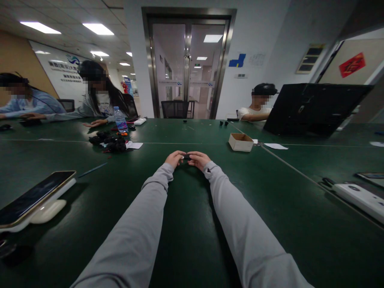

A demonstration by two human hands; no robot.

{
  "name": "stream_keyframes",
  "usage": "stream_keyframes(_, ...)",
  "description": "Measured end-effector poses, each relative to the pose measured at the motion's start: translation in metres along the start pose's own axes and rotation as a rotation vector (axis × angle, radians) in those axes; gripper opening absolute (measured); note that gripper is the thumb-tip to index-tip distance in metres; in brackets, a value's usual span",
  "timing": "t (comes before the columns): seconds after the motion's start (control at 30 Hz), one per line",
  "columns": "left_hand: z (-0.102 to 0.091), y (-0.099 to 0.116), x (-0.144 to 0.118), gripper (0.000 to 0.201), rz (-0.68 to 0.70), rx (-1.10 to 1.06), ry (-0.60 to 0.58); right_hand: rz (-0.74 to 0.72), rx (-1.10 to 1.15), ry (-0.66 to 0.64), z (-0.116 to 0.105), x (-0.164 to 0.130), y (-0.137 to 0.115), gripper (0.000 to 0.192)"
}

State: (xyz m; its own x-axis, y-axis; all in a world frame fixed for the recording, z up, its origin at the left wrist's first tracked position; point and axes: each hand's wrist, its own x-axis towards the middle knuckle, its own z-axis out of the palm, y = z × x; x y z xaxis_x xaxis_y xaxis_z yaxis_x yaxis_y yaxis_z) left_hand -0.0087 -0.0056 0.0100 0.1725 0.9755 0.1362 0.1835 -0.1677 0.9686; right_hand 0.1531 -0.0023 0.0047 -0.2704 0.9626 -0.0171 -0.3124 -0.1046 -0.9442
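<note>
At the far left, a smartphone (33, 197) lies face up and tilted on a white stand (45, 211), propped so its screen faces the seat. Farther back, a pile of small black parts (108, 142) sits beside a water bottle (120, 120), within reach of a seated co-worker whose hand rests flat on the green table (186, 240).

In the middle, the person's grey-sleeved arms stretch straight forward. The left hand (174, 158) and right hand (198, 159) meet fingertip to fingertip, both pinching a small black part (186, 157) between them just above the tabletop. Each hand grips one end, so the piece is braced from both sides; what the piece is cannot be told at this size.

To the right, an open cardboard box (241, 142) stands near the hands, its mouth upward. Beyond it a dark laptop lid (312, 107) screens another seated person. At the right edge lies a white device (361, 198).
</note>
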Motion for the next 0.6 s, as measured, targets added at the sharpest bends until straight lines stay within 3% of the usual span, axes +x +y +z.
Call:
stream_keyframes(0.23, 0.003, -0.005, 0.000, 0.022, 0.052, -0.005, 0.031, 0.007, -0.030, -0.012, -0.001, -0.001, 0.000, 0.014)
stream_keyframes(0.37, 0.002, -0.007, 0.001, 0.028, 0.082, -0.015, 0.064, -0.066, -0.083, -0.050, -0.003, 0.002, 0.006, 0.022)
stream_keyframes(0.5, -0.001, -0.012, 0.004, 0.034, 0.097, -0.025, 0.127, -0.112, -0.456, -0.049, 0.005, 0.009, 0.010, 0.030)
stream_keyframes(0.6, -0.001, -0.015, 0.006, 0.037, 0.095, 0.090, 0.145, -0.193, -0.736, -0.002, 0.015, 0.011, 0.009, 0.031)
